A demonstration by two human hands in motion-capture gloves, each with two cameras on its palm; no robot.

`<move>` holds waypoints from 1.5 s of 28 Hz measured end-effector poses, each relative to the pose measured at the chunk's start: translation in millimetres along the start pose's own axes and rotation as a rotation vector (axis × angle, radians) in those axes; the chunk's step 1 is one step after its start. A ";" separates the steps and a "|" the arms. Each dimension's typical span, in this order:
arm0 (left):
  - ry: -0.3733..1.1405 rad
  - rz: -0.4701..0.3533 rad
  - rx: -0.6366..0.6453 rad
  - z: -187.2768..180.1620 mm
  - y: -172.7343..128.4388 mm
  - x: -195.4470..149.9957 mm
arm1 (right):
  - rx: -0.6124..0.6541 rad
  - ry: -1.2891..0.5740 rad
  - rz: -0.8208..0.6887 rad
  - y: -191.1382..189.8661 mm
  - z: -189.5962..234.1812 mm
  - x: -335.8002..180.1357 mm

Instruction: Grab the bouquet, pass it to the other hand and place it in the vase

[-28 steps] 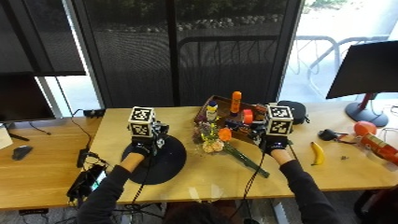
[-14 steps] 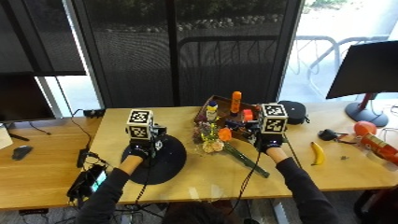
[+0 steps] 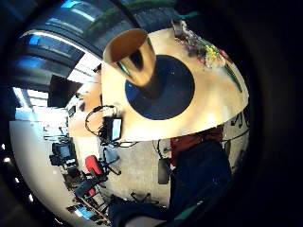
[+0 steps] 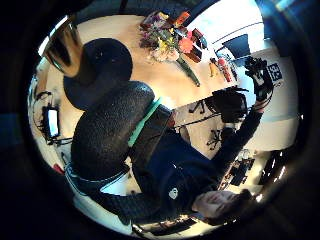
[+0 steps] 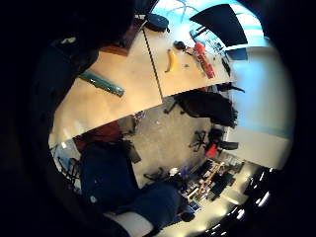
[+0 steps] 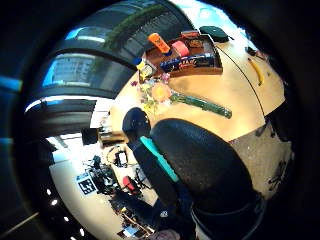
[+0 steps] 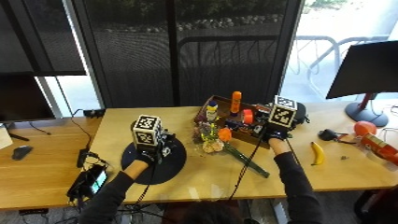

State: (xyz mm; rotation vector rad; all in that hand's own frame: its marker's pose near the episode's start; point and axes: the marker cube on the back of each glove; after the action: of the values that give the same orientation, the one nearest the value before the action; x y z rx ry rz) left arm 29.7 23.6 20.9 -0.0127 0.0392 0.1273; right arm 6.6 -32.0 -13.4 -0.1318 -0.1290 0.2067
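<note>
The bouquet [image 7: 223, 142] lies untouched on the table [image 7: 187, 175] between both hands, stems toward the person; left hand [image 7: 149, 151] hovers by the vase [image 3: 135, 59], right hand [image 7: 273, 135] raised; fingers unreadable.

Light wood table [image 7: 187, 177]; round black mat [image 7: 174, 161]; bouquet [image 7: 217, 140] with orange, cream and purple blooms on green stems; yellow banana [image 7: 317, 153]; orange bottle [image 7: 236, 102]; black gloves on left hand [image 7: 149, 154] and right hand [image 7: 273, 135].
</note>
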 end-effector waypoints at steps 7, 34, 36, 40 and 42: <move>-0.044 0.041 -0.006 16.3 -4.6 11.9 | -0.105 -0.130 0.039 -37.6 46.5 6.6; -0.050 0.046 -0.118 56.5 4.8 3.9 | -0.233 -0.177 0.228 -80.2 233.2 13.0; -0.051 0.046 -0.117 57.1 5.3 3.1 | -0.219 -0.166 0.243 -81.0 240.2 11.0; -0.047 0.043 -0.125 58.9 5.5 0.9 | -0.298 -0.190 0.268 -77.7 259.9 8.4; -0.042 0.041 -0.125 58.8 4.6 0.4 | -0.264 -0.214 0.255 -82.5 268.6 8.8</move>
State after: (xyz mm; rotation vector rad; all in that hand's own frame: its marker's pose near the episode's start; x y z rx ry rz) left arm 31.7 29.1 79.6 -0.1343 -0.0101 0.1711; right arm -6.6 -78.8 263.5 -0.3899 -0.3536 0.4584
